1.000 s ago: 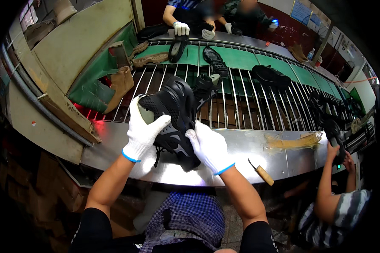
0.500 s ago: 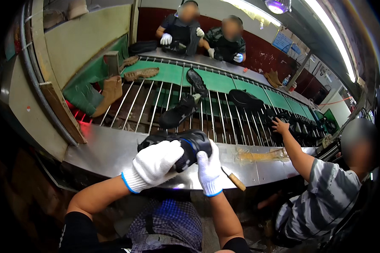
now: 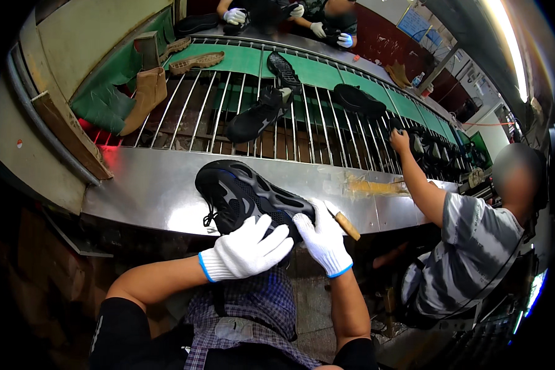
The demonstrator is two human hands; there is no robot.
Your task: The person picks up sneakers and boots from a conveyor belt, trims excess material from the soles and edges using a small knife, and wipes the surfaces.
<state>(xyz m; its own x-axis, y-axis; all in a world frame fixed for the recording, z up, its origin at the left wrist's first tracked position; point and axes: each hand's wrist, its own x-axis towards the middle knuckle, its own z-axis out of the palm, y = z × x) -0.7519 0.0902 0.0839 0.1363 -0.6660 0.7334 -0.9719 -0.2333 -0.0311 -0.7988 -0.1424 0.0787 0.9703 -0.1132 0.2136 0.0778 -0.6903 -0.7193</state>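
A black shoe (image 3: pixel 243 196) with grey panels and bits of blue lies on its side over the metal bench's near edge, sole edge facing away and laces dangling at its left end. My left hand (image 3: pixel 248 248), in a white knit glove, holds the near side of the upper, its fingers reaching across it; its thumb is hidden. My right hand (image 3: pixel 322 239), gloved alike, grips the shoe's right end. Right beside it, a tool with a wooden handle (image 3: pixel 347 226) rests on the bench edge, its thin metal end partly behind the glove.
Beyond the steel ledge (image 3: pixel 148 179) runs a rack of metal rollers (image 3: pixel 317 135) carrying a black shoe (image 3: pixel 256 117), a dark sole (image 3: pixel 283 71), and another black shoe (image 3: pixel 359 100). A tan boot (image 3: pixel 147 98) stands left. A co-worker's arm (image 3: pixel 420 182) reaches over the rack at right.
The shoe has been turned so its side and laces show, and its laced end now points left. Both hands have shifted along it. The view has tipped downward.
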